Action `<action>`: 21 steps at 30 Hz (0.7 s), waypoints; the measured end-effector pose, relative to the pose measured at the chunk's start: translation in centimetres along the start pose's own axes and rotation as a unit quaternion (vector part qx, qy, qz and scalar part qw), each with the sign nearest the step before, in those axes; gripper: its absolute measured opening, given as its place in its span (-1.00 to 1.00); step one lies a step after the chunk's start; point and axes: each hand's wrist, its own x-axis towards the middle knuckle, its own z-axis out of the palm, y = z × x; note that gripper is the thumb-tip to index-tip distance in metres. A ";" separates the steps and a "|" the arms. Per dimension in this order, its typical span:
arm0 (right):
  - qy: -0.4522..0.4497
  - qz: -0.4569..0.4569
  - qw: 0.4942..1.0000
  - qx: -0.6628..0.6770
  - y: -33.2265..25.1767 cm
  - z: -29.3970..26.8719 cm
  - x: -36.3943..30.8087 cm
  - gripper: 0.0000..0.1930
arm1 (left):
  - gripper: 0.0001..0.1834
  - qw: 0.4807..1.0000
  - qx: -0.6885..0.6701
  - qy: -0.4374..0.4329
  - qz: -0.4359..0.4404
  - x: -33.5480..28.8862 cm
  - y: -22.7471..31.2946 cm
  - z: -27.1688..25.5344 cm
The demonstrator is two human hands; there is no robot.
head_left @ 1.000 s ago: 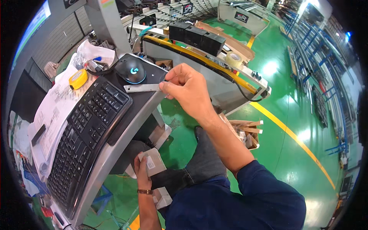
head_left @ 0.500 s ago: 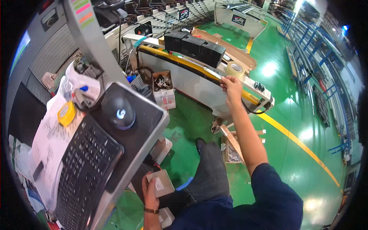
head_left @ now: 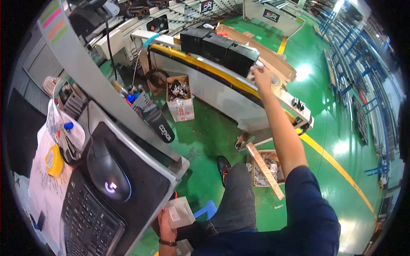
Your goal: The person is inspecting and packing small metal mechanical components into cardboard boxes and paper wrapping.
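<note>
My left hand (head_left: 166, 228) is closed around the side of a small grey-brown box (head_left: 180, 212) with a white label, held low beside the desk edge. My right arm reaches far forward over the white machine frame. At its end, my right hand (head_left: 262, 79) has its fingers drawn together beside the rightmost of several black bins (head_left: 240, 59). What those fingers hold, if anything, is too small to make out. Partly behind that hand lies a roll of clear tape (head_left: 274, 79).
A keyboard (head_left: 92, 213), a mouse (head_left: 112, 173) and a yellow tape measure (head_left: 54, 160) lie on the desk at left. Boxes of scrap (head_left: 180, 102) and bits (head_left: 273, 166) stand on the green floor. A yellow bar (head_left: 205, 68) runs along the frame.
My right hand has moved forward, from the yellow bar to beside the black bins; the thin white piece it held is no longer visible. My left hand still holds the box. The view has shifted.
</note>
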 end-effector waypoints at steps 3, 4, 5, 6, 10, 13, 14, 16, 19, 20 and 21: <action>-0.257 0.021 0.962 0.086 0.9 0.8 -13.2 -0.68 | -0.41 1.000 -0.001 -0.011 -0.005 -0.8 0.3 -0.9; -0.341 0.038 0.936 0.078 0.7 0.5 -18.4 -0.66 | -0.38 1.000 -0.013 -0.020 -0.004 -0.8 0.4 -0.6; -0.424 0.055 0.901 0.071 0.3 0.5 -23.0 -0.63 | -0.36 0.999 -0.024 -0.026 -0.002 -0.7 0.5 -0.3; -0.464 0.059 0.878 0.099 -0.5 -1.1 -26.5 -0.61 | -0.35 0.998 -0.023 -0.062 -0.016 -0.7 1.4 1.3; -0.595 0.048 0.793 0.116 -1.3 -3.8 -37.7 -0.56 | -0.36 0.987 -0.029 -0.154 -0.043 -1.1 2.7 1.9; -0.624 0.041 0.773 0.104 -0.5 -3.4 -41.7 -0.56 | -0.39 0.989 -0.035 -0.146 -0.008 -1.9 1.4 0.2; -0.623 0.044 0.772 0.117 -0.2 -3.2 -42.3 -0.56 | -0.40 0.992 -0.036 -0.120 -0.004 -2.2 0.9 -0.6; -0.613 0.060 0.774 0.144 -0.3 -3.5 -42.6 -0.57 | -0.40 0.991 -0.032 -0.130 -0.004 -2.6 1.1 -1.0; -0.590 0.066 0.791 0.148 -1.0 -4.8 -42.2 -0.57 | -0.40 0.992 -0.030 -0.125 0.006 -3.2 1.3 -1.2; -0.582 0.083 0.789 0.178 -0.9 -5.1 -42.3 -0.57 | -0.40 0.992 -0.034 -0.120 0.013 -3.0 1.3 -1.2; -0.576 0.077 0.794 0.179 -0.6 -5.3 -42.3 -0.57 | -0.40 0.991 -0.031 -0.129 0.015 -2.9 1.2 -1.3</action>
